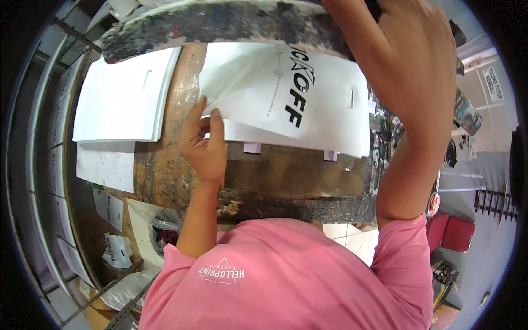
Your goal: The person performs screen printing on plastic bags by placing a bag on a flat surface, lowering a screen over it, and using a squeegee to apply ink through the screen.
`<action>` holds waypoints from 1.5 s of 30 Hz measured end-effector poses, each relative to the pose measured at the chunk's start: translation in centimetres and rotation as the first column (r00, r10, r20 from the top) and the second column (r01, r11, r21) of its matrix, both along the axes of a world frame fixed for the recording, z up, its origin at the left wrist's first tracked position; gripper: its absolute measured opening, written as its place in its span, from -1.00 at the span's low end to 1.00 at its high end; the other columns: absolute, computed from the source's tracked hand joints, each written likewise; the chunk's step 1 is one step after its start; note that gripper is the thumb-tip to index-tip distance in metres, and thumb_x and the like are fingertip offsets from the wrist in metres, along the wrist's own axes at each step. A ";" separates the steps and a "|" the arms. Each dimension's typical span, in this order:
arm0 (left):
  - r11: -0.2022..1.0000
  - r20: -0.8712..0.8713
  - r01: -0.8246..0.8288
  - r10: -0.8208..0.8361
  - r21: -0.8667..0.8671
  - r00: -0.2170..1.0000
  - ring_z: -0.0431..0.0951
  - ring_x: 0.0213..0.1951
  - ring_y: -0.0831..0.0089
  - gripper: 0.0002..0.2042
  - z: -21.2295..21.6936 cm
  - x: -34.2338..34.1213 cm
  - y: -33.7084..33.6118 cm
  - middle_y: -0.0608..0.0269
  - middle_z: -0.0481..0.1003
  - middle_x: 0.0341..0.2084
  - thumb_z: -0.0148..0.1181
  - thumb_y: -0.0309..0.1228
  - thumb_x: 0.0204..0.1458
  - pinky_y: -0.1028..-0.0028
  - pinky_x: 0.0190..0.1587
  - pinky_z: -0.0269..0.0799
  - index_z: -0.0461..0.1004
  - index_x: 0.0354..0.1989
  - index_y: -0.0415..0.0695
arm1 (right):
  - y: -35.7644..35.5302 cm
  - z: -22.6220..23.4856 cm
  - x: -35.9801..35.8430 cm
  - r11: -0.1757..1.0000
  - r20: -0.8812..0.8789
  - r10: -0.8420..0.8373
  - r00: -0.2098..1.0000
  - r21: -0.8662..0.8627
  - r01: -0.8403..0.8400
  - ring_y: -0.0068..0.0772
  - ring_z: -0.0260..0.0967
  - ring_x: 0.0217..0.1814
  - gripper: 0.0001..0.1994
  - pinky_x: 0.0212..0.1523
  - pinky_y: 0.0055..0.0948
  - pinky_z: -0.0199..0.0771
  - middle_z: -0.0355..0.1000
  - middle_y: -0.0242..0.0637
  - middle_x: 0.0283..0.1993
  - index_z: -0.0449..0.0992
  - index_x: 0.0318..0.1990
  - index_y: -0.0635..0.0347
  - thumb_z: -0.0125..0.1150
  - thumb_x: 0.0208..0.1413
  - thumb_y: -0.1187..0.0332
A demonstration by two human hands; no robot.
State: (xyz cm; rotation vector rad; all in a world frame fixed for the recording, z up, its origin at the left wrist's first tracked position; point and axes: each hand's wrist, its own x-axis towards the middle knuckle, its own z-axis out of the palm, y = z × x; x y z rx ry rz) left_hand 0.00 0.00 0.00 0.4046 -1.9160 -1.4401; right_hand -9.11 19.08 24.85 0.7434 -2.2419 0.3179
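Observation:
A white paper bag (pixel 286 93) with black lettering lies on a worn, paint-stained wooden table (pixel 275 176). My left hand (pixel 204 142) pinches the bag's near left edge, which lifts and creases there. My right hand (pixel 412 66) is raised close to the camera, its back toward me. Its fingers wrap the right end of a dark, paint-crusted printing frame (pixel 220 22) held tilted up over the far side of the bag. The fingertips run out of view at the top.
A stack of blank white bags (pixel 124 93) lies left of the printed one, with another sheet (pixel 107 165) below it. Two small lilac tabs (pixel 252 147) (pixel 330 155) stick to the table. Metal shelving (pixel 49 181) stands left, a red seat (pixel 456 232) right.

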 end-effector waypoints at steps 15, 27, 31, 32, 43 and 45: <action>0.999 0.137 -0.013 0.018 -0.041 0.990 0.67 -0.19 0.49 -0.43 4.1 0.7 -29.8 0.07 0.57 0.12 0.43 -0.46 0.09 0.48 -0.20 0.63 0.44 0.31 -0.27 | 3.6 -0.3 -2.7 0.974 0.108 -0.160 0.981 0.176 0.139 -0.16 0.44 0.28 -0.52 0.34 -0.37 0.27 0.49 -0.05 0.25 0.49 0.27 0.22 -0.03 0.48 0.04; 0.990 0.235 0.130 -0.114 -0.055 0.965 0.68 -0.21 0.49 -0.44 4.5 -2.4 -43.1 0.10 0.57 0.10 0.37 -0.55 0.09 0.48 -0.15 0.64 0.45 0.32 -0.19 | 4.2 -0.6 -2.0 0.952 0.209 -0.247 0.946 0.235 0.196 0.01 0.50 0.21 -0.50 0.21 -0.16 0.42 0.49 0.08 0.22 0.50 0.29 0.19 -0.05 0.46 0.03; 0.992 0.198 0.125 -0.120 -0.016 0.973 0.70 -0.18 0.42 -0.45 4.1 -2.5 -44.1 0.09 0.58 0.07 0.36 -0.58 0.09 0.41 -0.09 0.67 0.46 0.31 -0.19 | 3.3 -1.9 -1.1 0.950 0.089 -0.248 0.965 0.217 0.224 -0.04 0.38 0.23 -0.59 0.27 -0.17 0.29 0.48 0.00 0.14 0.52 0.20 0.22 -0.01 0.43 0.12; 0.992 0.185 0.126 -0.120 -0.022 0.975 0.70 -0.18 0.41 -0.46 4.2 -2.5 -44.2 0.07 0.57 0.10 0.36 -0.57 0.09 0.39 -0.07 0.68 0.46 0.31 -0.20 | 2.7 -2.0 -1.0 0.959 0.057 -0.219 0.974 0.198 0.204 -0.02 0.38 0.16 -0.62 0.22 -0.17 0.30 0.50 -0.02 0.07 0.52 0.15 0.23 -0.01 0.42 0.15; 0.993 0.195 0.097 -0.082 -0.071 0.977 0.68 -0.21 0.52 -0.43 4.6 -1.8 -44.1 0.14 0.58 0.13 0.39 -0.54 0.09 0.44 -0.09 0.65 0.46 0.34 -0.15 | 2.7 -2.3 0.0 0.978 0.145 -0.174 0.974 0.138 0.155 0.02 0.42 0.17 -0.57 0.22 -0.18 0.34 0.49 0.09 0.08 0.51 0.16 0.34 -0.01 0.40 0.16; 0.993 0.206 0.098 -0.084 -0.059 0.975 0.67 -0.19 0.51 -0.42 4.6 -1.7 -44.0 0.12 0.57 0.14 0.38 -0.54 0.10 0.44 -0.07 0.63 0.44 0.35 -0.17 | 3.0 -2.3 -0.3 0.980 0.148 -0.151 0.977 0.148 0.130 0.02 0.42 0.18 -0.57 0.23 -0.19 0.34 0.48 0.09 0.09 0.50 0.17 0.36 -0.03 0.40 0.17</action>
